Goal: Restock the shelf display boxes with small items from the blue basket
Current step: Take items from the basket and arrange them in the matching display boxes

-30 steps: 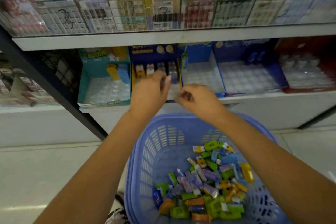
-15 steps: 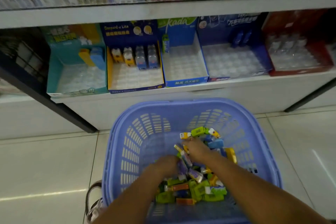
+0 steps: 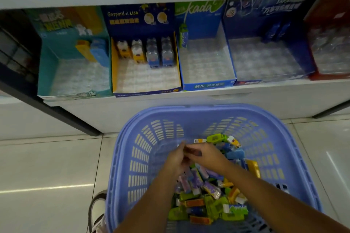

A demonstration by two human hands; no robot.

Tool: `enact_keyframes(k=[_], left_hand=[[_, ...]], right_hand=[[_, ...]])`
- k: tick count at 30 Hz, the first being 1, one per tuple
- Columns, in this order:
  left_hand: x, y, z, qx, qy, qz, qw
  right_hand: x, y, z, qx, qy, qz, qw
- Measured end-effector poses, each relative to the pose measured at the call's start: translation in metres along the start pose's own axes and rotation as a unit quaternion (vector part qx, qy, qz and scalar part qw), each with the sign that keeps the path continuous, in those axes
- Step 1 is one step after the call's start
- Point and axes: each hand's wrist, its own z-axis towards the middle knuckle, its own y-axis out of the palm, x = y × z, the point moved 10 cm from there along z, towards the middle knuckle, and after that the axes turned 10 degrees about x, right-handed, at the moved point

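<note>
The blue basket (image 3: 265, 117) stands on the floor below the shelf, holding several small wrapped items (image 3: 210, 195) in green, purple, orange and blue. Both hands are inside it, raised above the pile. My right hand (image 3: 206, 157) pinches a small dark orange item (image 3: 192, 151), and my left hand (image 3: 176, 159) touches its left end with curled fingers. On the shelf above, the dark blue and yellow display box (image 3: 145, 81) holds a back row of small items. The teal box (image 3: 75, 73) has two items, and the blue kada box (image 3: 206, 62) holds one.
Further right sit a dark blue display box (image 3: 265, 56) and a red one (image 3: 329, 49), both with clear trays. A dark shelf post (image 3: 56, 113) slants down at the left. My shoe (image 3: 96, 212) shows beside the basket on the pale tiled floor.
A second ago both hands were up at the blue and yellow box. They dropped into the basket, dug in the pile, and now lift a dark orange item between them.
</note>
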Motion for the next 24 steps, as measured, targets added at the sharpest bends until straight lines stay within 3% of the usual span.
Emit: enact_keyframes(k=[2, 4, 6, 8, 15, 18, 20, 21, 24], left_hand=[[0.006, -0.016, 0.007, 0.06, -0.007, -0.001, 0.998], [0.013, -0.027, 0.01, 0.107, -0.009, 0.047, 0.993], [0.017, -0.033, 0.008, 0.128, -0.005, 0.098, 0.987], [0.018, -0.033, 0.002, 0.112, -0.012, 0.114, 0.987], [0.032, -0.024, -0.021, 0.05, -0.008, 0.096, 0.994], [0.05, -0.023, -0.039, 0.009, 0.028, 0.149, 0.988], [0.07, -0.021, -0.058, -0.041, 0.083, 0.219, 0.971], [0.082, -0.018, -0.071, -0.074, 0.117, 0.262, 0.955], [0.125, -0.012, -0.121, -0.168, 0.205, 0.33, 0.906]], right_hand=[[0.007, 0.003, 0.015, 0.006, 0.039, -0.017, 0.999], [0.019, -0.001, 0.033, 0.033, 0.05, -0.146, 0.988], [0.032, 0.006, 0.042, -0.001, 0.05, -0.326, 0.944], [0.041, 0.018, 0.041, -0.037, 0.043, -0.42, 0.906], [0.05, 0.025, 0.042, -0.013, 0.006, -0.453, 0.891], [0.039, 0.009, 0.036, 0.037, 0.018, -0.341, 0.939], [0.031, -0.01, 0.028, 0.087, 0.089, -0.136, 0.983], [0.026, -0.015, 0.023, 0.087, 0.133, -0.007, 0.987], [-0.004, -0.022, 0.006, 0.016, 0.225, 0.322, 0.919]])
